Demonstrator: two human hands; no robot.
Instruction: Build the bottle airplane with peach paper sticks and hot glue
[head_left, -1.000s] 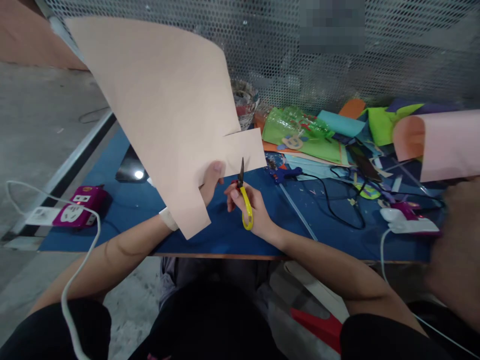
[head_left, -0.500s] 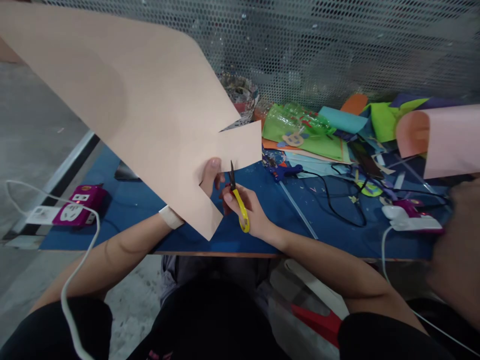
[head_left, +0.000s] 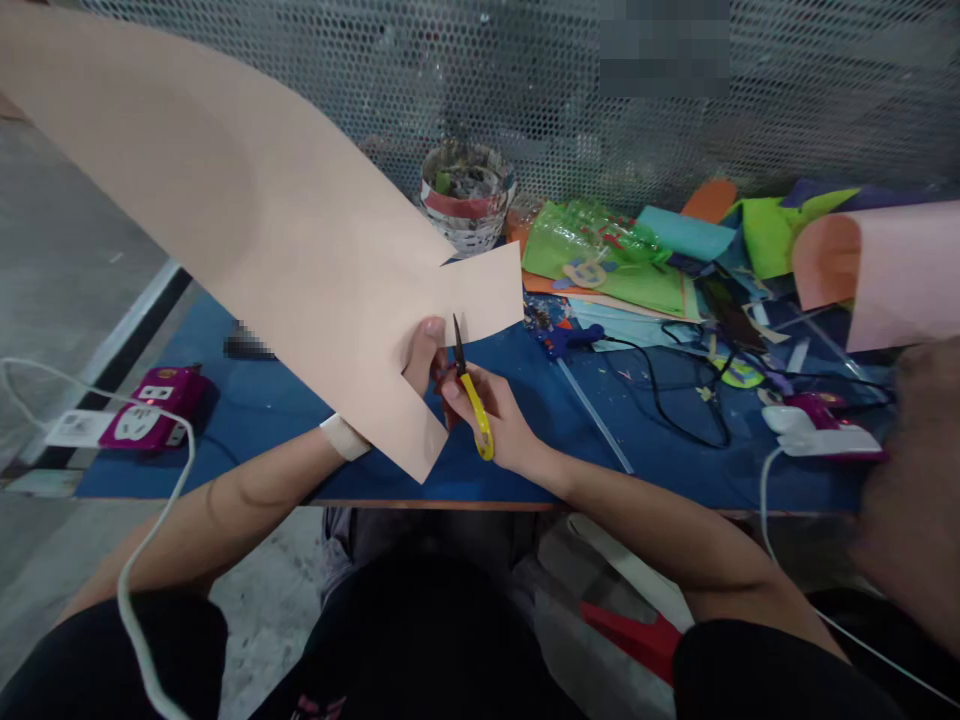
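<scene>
A large peach paper sheet rises from the middle to the upper left, with cut notches along its right end. My left hand pinches the sheet at a notch, its thumb on the front and the other fingers mostly behind. My right hand grips scissors with yellow handles and dark blades. The blades point up, and their tips are at the lower edge of the paper's flap. Both hands are close together above the blue table.
A newspaper basket stands behind the sheet. Green felt, coloured sheets and scraps are heaped at the right, with a blue glue gun and a clear glue stick. Purple power sockets sit left. Another person's arm is at the far right.
The sheet's upper part has bent down and left, uncovering more of the newspaper basket. The scissors have shifted slightly up and left against the paper. Both hands keep their grip.
</scene>
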